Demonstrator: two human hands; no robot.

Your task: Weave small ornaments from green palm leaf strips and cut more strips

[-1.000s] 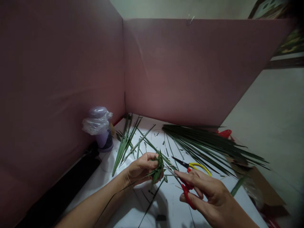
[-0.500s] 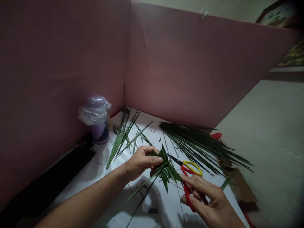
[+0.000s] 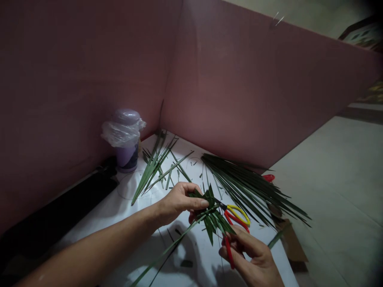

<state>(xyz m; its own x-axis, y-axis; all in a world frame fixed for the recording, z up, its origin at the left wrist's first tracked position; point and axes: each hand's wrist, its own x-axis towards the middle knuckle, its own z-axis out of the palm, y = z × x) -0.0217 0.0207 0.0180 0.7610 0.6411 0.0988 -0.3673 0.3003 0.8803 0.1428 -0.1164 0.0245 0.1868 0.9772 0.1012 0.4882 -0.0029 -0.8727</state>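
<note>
My left hand (image 3: 182, 201) is closed around a piece of folded green leaf strips (image 3: 213, 219), its thumb pressed on top. Pointed leaf ends fan out to the right of the thumb, and long thin strips trail down toward the lower left. My right hand (image 3: 251, 255) grips scissors (image 3: 237, 215) with red and yellow handles. Their dark blades point left and lie partly hidden behind the folded leaf piece. The right fingertips are close to the lower leaf tips; whether they touch them I cannot tell.
Loose long leaves (image 3: 155, 163) and small clippings lie on the white tabletop (image 3: 131, 235). A larger bundle of leaves (image 3: 248, 187) stretches to the right. A purple tumbler (image 3: 127, 157) wrapped in clear plastic stands at left, by the pink partition (image 3: 221, 87). Brown cardboard (image 3: 291, 241) sits beyond the right edge.
The scissors have moved left relative to the leaf piece, so more of their blades is behind it. My right hand has come closer to the leaf tips. The view has tilted slightly.
</note>
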